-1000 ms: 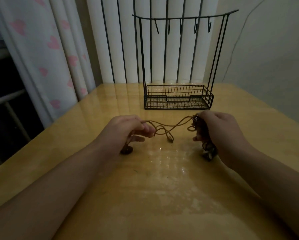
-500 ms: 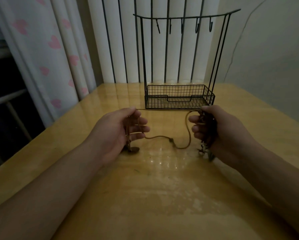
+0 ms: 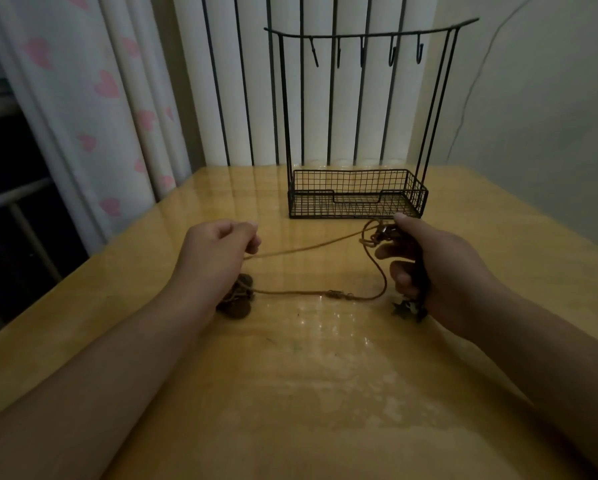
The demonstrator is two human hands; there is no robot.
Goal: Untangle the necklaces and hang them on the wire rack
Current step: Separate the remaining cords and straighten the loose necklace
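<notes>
Yellow, glossy wood table spreads under my forearms, with a heart-print curtain hanging off its left side. At the far edge stands the black wire rack, its mesh basket on the tabletop and five bare hooks along the top bar. My left hand is curled into a loose fist, pinching one run of the brown cord necklace, which stretches across to my right hand. That hand's fingers are curled round a knotted tangle of cord and a dark necklace, just in front of the basket. A second run of cord lies on the table. Brown pendant rests beside my left wrist; small star charms dangle below my right hand.
</notes>
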